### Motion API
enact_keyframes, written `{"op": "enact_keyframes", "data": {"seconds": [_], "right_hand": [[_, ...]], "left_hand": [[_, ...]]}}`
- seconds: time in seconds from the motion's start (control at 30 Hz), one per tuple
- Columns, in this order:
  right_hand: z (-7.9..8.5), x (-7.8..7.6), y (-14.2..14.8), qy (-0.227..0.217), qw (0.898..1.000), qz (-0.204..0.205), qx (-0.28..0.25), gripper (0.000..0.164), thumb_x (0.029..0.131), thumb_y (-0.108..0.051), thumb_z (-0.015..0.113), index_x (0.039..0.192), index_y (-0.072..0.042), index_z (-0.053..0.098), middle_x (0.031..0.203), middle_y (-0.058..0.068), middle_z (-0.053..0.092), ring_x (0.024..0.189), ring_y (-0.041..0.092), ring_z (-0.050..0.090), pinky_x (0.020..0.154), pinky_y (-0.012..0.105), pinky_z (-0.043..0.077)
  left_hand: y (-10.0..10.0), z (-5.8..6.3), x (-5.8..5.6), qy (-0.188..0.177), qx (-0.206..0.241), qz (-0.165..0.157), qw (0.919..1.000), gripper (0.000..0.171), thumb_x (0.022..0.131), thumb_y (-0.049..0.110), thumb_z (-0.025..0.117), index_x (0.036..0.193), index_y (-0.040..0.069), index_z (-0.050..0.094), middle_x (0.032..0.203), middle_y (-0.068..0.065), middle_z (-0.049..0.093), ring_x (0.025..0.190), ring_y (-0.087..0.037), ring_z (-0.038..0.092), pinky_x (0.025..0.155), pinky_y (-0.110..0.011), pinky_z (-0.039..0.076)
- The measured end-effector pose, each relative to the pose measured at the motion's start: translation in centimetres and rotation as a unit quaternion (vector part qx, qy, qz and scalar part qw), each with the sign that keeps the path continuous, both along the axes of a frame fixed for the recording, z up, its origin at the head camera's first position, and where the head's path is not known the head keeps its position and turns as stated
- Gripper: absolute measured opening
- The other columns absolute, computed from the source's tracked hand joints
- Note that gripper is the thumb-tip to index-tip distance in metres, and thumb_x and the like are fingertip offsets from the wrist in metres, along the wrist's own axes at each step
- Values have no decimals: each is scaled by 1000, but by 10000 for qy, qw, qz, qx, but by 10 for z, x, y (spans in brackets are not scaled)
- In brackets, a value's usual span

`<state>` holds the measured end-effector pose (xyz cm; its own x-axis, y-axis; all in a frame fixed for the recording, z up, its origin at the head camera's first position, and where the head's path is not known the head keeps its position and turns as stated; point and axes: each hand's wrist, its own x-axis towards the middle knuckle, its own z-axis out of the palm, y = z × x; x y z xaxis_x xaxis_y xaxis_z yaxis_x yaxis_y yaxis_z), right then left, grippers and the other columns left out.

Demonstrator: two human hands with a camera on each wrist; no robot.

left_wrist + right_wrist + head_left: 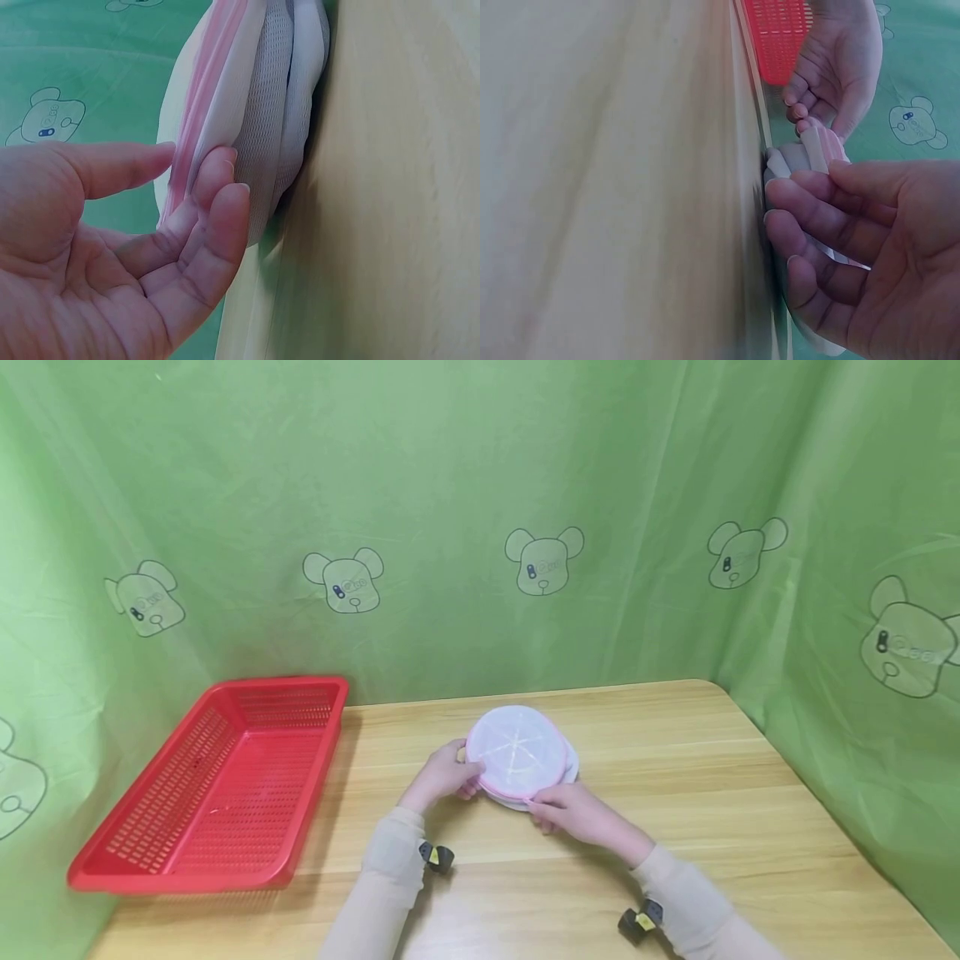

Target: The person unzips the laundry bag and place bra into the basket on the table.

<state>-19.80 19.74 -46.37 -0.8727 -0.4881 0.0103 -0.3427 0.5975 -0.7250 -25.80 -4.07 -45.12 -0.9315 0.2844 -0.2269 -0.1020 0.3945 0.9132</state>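
Observation:
A round white mesh laundry bag (pixel 517 750) with a pink zipper (pixel 204 97) round its rim lies on the table in the head view. Grey mesh sides (pixel 266 90) bulge below the zipper in the left wrist view. On the bag's left edge, my left hand (pixel 444 774) pinches the rim between thumb and fingers. My right hand (pixel 581 814) pinches the pink zipper at the near edge; its fingertips hide whatever small part they hold there. In the right wrist view, both hands meet the bag's rim, the left hand (pixel 840 67) beyond the right.
A red plastic basket (pixel 300 852) with slotted walls stands at the table's left side. The wooden table (pixel 675 760) runs back to a green curtain (pixel 450 468) printed with bear faces, which also hangs at both sides.

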Motion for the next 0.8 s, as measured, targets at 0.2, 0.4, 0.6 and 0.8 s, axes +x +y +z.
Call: {"op": "enact_keyframes", "data": {"seconds": [0.2,0.4,0.6,0.8], "right_hand": [[2,1,-5,-74,9999,-66,-89,29,99,-23,54,78,-7,65,66,5,65,59,11,59,56,23,54],[0,0,-8,-109,9998,-43,-152,28,99,-22,55,79,-6,65,66,5,65,60,13,59,56,23,54],[0,-1,-7,-117,9998,-34,-142,27,99,-21,54,79,-6,65,66,5,65,59,13,59,56,25,55],[1,0,-8,-167,9997,-32,-151,27,99,-19,54,79,-4,64,66,7,65,59,14,60,56,28,56]], "left_hand": [[1,0,0,-50,32,-24,10000,67,92,15,64,149,-1,31,76,-13,68,61,-17,63,58,-29,61],[2,0,1,-64,51,-9,10000,68,91,13,65,148,-2,32,76,-13,67,61,-16,63,59,-30,61],[2,0,0,-76,73,8,9999,68,90,9,64,149,-1,31,72,-9,66,59,-15,62,57,-28,60],[2,-2,-1,-40,67,7,10000,68,90,7,64,149,-2,31,72,-9,65,58,-14,62,57,-28,60]]}}
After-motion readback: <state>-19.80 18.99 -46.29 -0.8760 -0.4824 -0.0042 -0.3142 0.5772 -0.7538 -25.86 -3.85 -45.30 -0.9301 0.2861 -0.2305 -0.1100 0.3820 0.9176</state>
